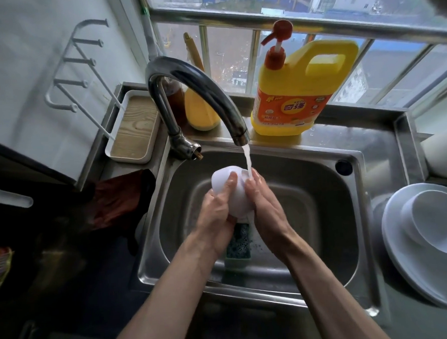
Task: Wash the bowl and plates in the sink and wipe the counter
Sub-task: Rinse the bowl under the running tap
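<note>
A small, smooth white bowl (239,203) is held over the middle of the brushed stainless-steel sink (323,186), with its rounded outside showing. The left grip (217,209), a bare hand, curls around the bowl's near-left side, its thumb lying across the glossy wall. The right grip (266,203) lies flat against the bowl's right side with its fingers straight, holding nothing. A thin white stream of water (248,160) falls from the curved chrome faucet (185,77) at the sink's back rim onto those fingers.

On the sink floor, beneath the wrists, lies a dark, dotted scrub pad (238,238) on a pale green base. Right of the sink, round white plates (405,257) are stacked on the wet steel surface (383,143), with a second bowl (435,224) nested on top. Behind the sink stands a yellow plastic detergent jug (298,91) with a red pump. Left of the sink a crumpled red-brown cloth (117,199) is draped.
</note>
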Demonstrator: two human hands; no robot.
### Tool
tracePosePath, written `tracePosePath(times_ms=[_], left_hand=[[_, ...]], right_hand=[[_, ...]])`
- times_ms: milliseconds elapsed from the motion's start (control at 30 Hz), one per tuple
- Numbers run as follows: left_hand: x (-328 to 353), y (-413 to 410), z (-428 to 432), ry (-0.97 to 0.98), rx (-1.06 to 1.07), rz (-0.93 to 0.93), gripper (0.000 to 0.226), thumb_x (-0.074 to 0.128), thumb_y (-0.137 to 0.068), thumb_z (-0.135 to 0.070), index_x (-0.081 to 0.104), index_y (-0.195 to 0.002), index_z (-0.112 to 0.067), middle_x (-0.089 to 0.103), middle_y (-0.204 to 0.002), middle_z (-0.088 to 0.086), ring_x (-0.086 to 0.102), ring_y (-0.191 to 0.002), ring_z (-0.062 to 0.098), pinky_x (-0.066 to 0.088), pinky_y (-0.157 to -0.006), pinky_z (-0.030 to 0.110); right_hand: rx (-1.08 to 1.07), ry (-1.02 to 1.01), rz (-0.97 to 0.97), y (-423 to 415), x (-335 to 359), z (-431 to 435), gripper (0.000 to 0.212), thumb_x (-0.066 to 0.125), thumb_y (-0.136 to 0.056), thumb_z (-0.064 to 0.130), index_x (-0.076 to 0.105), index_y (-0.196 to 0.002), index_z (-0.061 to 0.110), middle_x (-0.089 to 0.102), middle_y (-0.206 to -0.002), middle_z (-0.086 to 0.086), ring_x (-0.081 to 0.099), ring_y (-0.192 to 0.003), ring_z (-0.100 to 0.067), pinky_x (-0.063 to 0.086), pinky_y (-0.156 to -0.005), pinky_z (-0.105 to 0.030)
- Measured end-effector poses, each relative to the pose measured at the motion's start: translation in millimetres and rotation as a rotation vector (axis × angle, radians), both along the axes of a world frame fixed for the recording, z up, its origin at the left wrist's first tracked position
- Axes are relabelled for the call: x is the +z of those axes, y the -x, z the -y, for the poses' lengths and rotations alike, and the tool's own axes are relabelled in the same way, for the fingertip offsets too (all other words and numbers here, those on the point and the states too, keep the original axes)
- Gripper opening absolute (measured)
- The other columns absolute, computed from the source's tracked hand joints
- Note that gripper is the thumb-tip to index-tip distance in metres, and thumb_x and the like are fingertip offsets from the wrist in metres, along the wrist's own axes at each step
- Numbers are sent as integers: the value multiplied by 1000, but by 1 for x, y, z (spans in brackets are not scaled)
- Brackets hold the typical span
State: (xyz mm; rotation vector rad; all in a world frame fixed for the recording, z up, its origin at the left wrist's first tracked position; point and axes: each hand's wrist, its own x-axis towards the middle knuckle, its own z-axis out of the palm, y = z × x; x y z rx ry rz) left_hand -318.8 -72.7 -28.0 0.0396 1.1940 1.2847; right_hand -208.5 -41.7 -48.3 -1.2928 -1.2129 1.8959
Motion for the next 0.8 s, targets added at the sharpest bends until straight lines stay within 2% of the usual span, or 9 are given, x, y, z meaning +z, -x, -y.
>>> tracePosePath(times_ms=[67,100,167,300,400,500,633,733,800], left_hand=[[-2,11,0,-46,-5,54,49,66,-95,-37,62,-133,-6,68,-128,23,67,-116,33,57,-97,45],[0,15,2,-64,-6,81,47,63,-97,-38,64,-132,-7,69,-128,22,68,-116,32,58,-96,42],[4,18,4,-94,0,123,41,58,-100,-37,66,-129,-8,72,-123,19,71,-109,28,61,-88,36],[5,19,5,-132,32,185,43,53,-103,-33,60,-136,-6,71,-123,21,73,-103,26,62,-78,34],[0,21,7,-142,10,194,47,56,-102,-34,59,-139,-5,66,-131,24,70,-112,31,61,-81,36],[-5,25,8,-149,-43,206,48,57,-102,-35,60,-139,-5,61,-137,27,63,-123,35,61,-88,39],[-8,30,7,-149,-96,186,50,56,-101,-38,58,-140,-6,63,-136,25,65,-119,33,61,-90,40],[-8,32,5,-146,-156,138,53,56,-101,-40,56,-143,-7,62,-138,25,63,-123,34,60,-92,40],[-8,34,4,-144,-166,136,54,56,-101,-40,55,-144,-6,61,-139,25,63,-124,35,60,-92,40]], right_hand=[[61,-6,-57,-10,0,-4,68,68,-97,44,39,-158,35,44,-160,10,50,-140,-11,51,-108,-32],[82,-12,-87,-14,1,-5,68,72,-97,36,40,-158,35,49,-157,9,52,-139,-11,50,-110,-34],[83,-17,-149,-15,5,-4,66,71,-97,24,44,-155,37,57,-149,10,56,-135,-8,52,-106,-29],[0,12,-174,-6,7,-2,60,74,-91,33,53,-146,46,61,-145,8,60,-131,-12,54,-101,-30],[-33,67,-181,-5,7,-2,55,75,-89,37,58,-140,44,62,-143,5,63,-128,-19,54,-104,-39],[-63,77,-159,-8,10,-6,57,83,-79,36,65,-132,40,65,-137,4,66,-123,-19,56,-102,-40],[-101,158,-186,-8,12,-14,65,92,-66,28,67,-126,30,66,-134,-4,68,-120,-26,58,-100,-49],[-113,198,-146,-5,13,-18,70,94,-59,32,63,-122,30,60,-136,-6,67,-117,-28,62,-89,-41],[-103,201,-109,-2,11,-18,74,96,-56,39,61,-121,35,60,-135,-6,68,-116,-28,62,-86,-41]])
